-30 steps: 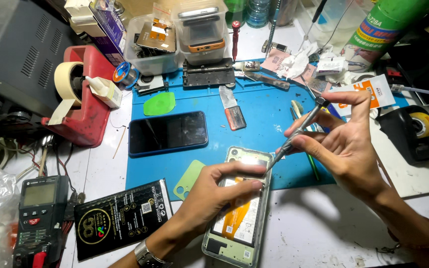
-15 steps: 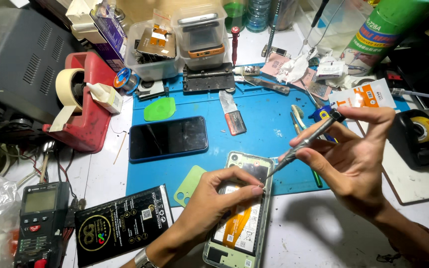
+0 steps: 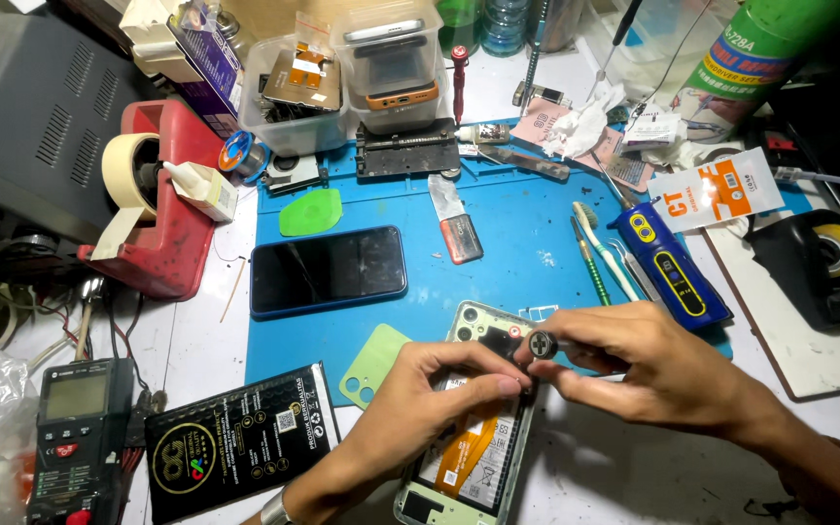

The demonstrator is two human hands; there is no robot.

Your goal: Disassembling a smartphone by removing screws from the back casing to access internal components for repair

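Screwdriver (image 3: 543, 343), small and dark, points its round end toward the camera over the opened phone (image 3: 473, 428), which lies back-up at the near edge of the blue mat (image 3: 527, 243). Right hand (image 3: 653, 369) comes in from the right, fingers curled and pinched around the tool. Left hand (image 3: 430, 399) reaches from below, fingertips pressed together on the phone's upper part. Left of it lie a black battery (image 3: 235, 442) and a multimeter (image 3: 75, 437)

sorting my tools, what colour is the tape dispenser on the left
Red, holding a cream tape roll; the tape dispenser shows best in the head view.
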